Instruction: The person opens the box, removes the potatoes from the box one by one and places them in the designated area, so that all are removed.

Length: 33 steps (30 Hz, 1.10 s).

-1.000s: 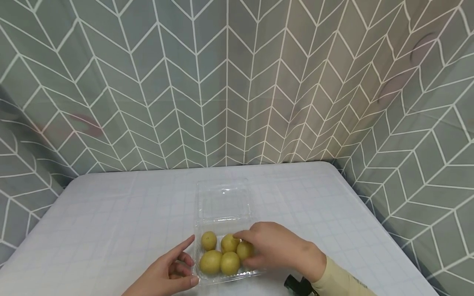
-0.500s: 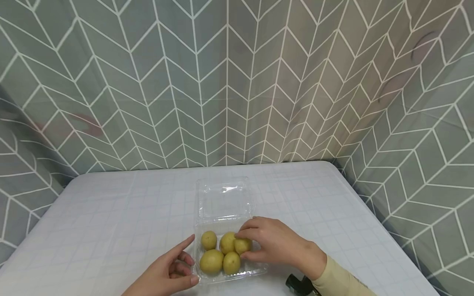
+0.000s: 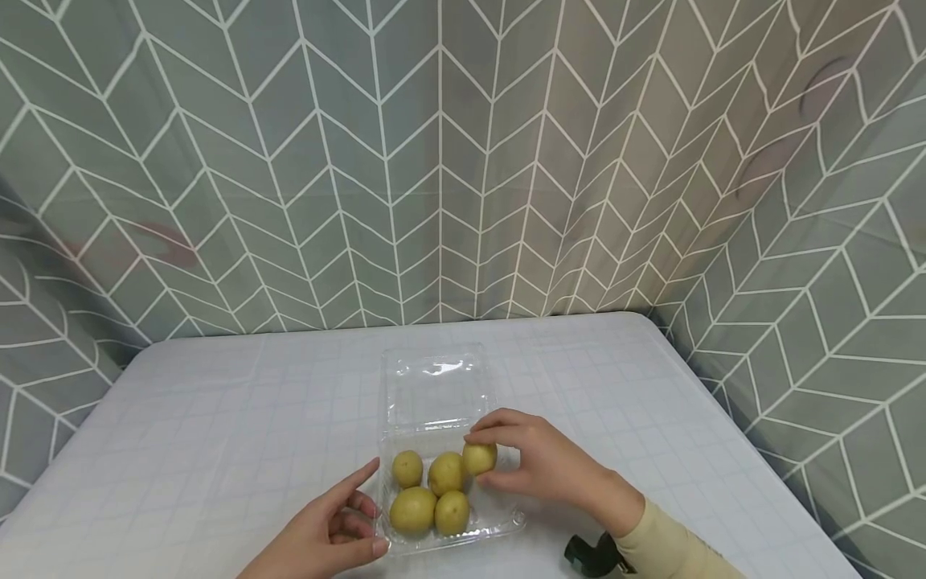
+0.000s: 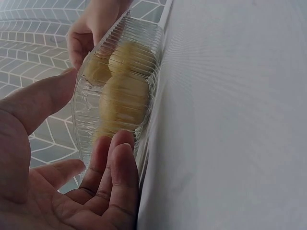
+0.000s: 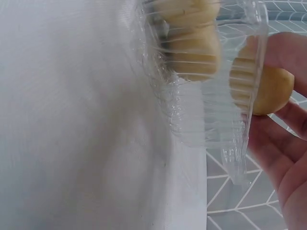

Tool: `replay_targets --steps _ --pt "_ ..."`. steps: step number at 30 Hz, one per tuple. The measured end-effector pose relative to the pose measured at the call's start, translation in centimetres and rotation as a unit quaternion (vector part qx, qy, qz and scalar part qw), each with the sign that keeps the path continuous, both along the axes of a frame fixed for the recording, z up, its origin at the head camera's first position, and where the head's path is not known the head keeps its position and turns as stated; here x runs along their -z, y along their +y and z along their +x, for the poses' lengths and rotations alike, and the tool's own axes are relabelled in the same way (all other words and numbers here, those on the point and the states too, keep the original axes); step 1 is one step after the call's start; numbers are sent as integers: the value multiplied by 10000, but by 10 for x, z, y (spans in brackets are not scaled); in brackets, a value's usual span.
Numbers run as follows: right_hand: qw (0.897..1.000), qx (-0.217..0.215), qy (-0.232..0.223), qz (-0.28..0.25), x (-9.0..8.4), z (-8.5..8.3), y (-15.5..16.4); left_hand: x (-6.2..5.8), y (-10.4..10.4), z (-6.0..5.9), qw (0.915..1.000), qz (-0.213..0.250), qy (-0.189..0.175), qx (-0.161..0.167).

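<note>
Right hand (image 3: 535, 462): thumb and fingers clamped on one yellow potato (image 3: 480, 458), held at the box's right side. Right wrist view shows it at rim height, partly seen through the ribbed wall, higher than the rest. Left hand (image 3: 329, 523): digits spread apart, fingertips against the box's left side. Clear plastic box (image 3: 499, 527) sits on the table; four more potatoes (image 3: 412, 511) inside, two near, two far, crowded toward the left. Lid (image 3: 437, 390) folded back flat on the far side. Pale yellow sleeve (image 3: 673, 547) on right arm; dark object (image 3: 593, 555) beside its cuff. White checked cloth (image 3: 253, 418) on table; grey-green patterned curtain (image 3: 463, 161) behind.
</note>
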State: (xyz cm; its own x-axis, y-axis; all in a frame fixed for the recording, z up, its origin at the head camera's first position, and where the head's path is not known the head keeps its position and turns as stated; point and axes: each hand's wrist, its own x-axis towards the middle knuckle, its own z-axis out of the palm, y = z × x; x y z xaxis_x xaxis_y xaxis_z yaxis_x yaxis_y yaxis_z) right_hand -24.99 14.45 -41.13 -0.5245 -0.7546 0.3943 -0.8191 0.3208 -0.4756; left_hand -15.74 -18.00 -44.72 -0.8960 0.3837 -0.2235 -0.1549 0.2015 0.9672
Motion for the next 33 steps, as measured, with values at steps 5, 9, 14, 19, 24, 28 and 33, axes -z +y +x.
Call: replay_targets --steps 5,9,14,19,24,28,33 --pt "9975 180 -596 -345 0 -1 4 1 0 -1 10000 -2 -56 -1" --pt "9884 383 -1364 -542 0 0 6 2 0 -1 10000 5 -92 0" --pt "9788 590 -1798 -788 -1 -2 9 2 -1 -1 9999 10 -168 -38" --pt "9746 787 -1840 -1005 0 -4 14 3 -1 -1 9999 49 -115 -14" --pt "9693 984 -1899 -1211 4 -10 21 3 -1 -2 9999 62 -115 11" --pt "9621 1126 -2061 -1387 6 -15 27 3 -1 -3 9999 28 -132 27" --pt "9540 1345 -2189 -1546 8 -20 32 2 0 -3 9999 -15 -144 22"
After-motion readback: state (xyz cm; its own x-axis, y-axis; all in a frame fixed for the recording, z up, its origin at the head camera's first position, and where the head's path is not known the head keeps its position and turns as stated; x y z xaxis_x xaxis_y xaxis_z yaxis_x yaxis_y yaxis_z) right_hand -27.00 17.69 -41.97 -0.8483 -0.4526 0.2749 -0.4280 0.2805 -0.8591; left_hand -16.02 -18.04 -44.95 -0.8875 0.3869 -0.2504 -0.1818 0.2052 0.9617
